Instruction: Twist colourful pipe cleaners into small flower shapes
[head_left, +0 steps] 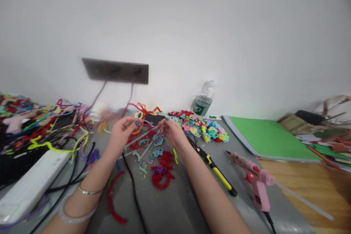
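Both hands hover over a heap of cut pipe cleaners on the grey table. My left hand (124, 129) is closed, thumb and fingers pinched together; whatever is in the pinch is too small and blurred to name. A short distance to its right, my right hand (172, 131) has its fingers curled in, and what they grip cannot be made out. Beneath them lie translucent glue sticks (146, 150) and small blue pipe-cleaner flowers (158, 151). Nearer me sit a red pipe-cleaner shape (161, 182) with purple on it and a curved red pipe cleaner (112, 198).
A pink glue gun (259, 184), its red light lit, lies at right beside yellow-black pliers (219, 177). Behind are a pile of flowers (211, 129), a water bottle (203, 100) and green sheets (271, 137). A white power strip (34, 184) and black cables (133, 182) occupy the left.
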A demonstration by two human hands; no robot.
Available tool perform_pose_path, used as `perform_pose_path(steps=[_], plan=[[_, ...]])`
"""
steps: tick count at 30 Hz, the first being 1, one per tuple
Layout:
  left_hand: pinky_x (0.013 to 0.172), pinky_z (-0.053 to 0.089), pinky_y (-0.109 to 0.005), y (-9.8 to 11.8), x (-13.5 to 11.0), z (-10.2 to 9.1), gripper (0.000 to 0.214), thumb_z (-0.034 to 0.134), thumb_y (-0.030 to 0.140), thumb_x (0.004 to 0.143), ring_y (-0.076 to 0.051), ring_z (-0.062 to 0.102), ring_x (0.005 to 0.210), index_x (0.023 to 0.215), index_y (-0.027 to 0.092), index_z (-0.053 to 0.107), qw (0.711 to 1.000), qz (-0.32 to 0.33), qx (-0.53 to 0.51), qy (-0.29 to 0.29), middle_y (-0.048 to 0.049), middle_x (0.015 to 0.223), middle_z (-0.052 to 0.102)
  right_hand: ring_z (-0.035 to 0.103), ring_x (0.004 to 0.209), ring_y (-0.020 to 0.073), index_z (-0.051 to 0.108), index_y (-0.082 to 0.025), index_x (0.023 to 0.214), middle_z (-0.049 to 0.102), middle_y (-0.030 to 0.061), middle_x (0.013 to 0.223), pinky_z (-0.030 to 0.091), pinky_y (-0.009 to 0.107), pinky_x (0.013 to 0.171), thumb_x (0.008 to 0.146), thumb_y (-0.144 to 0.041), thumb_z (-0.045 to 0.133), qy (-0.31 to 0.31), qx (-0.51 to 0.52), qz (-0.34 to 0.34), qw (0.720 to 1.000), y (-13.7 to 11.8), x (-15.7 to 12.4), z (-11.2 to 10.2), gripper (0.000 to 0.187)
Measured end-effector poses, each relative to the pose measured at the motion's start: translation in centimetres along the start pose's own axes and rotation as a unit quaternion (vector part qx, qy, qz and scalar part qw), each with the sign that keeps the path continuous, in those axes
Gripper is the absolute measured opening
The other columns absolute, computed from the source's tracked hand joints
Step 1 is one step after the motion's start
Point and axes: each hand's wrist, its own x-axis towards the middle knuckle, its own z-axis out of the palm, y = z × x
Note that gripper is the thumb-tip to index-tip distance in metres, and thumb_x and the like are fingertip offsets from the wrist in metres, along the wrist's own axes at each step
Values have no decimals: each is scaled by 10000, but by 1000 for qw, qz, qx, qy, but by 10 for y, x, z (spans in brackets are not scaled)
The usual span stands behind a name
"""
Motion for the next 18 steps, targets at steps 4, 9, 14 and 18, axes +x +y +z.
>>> perform_pose_path(steps=[4, 9, 14, 18], plan=[[704, 537, -296, 2, -6, 7, 207, 694, 352, 721, -200, 684, 767, 826, 176, 664, 996, 1, 52, -79, -58, 829, 739, 643, 874, 187, 707, -222, 889, 691, 43, 1004, 492, 301, 748, 738, -398, 715, -53, -9, -12, 998, -1, -6, 5, 232], [690, 509, -274, -4, -9, 10, 101, 610, 271, 736, -173, 649, 736, 790, 185, 611, 986, 24, 93, -140, -19, 764, 671, 645, 982, 215, 734, -238, 916, 698, 46, 1051, 503, 330, 830, 748, -371, 728, -69, -17, -68, 995, -2, -6, 5, 215], [651, 483, -260, -9, -10, 10, 31, 536, 216, 743, -154, 626, 689, 767, 198, 532, 977, 43, 128, -163, -1, 729, 633, 650, 1040, 242, 743, -241, 960, 677, 58, 1191, 512, 368, 883, 747, -362, 741, -71, -13, -85, 994, -3, -5, 5, 245], [712, 519, -302, -9, -11, 13, 268, 568, 237, 766, -179, 689, 736, 1018, 208, 480, 984, 27, 108, -139, -19, 808, 718, 678, 1005, 233, 743, -245, 947, 703, 54, 1138, 499, 383, 940, 739, -382, 755, -82, 4, -82, 993, -4, -7, 7, 250]])
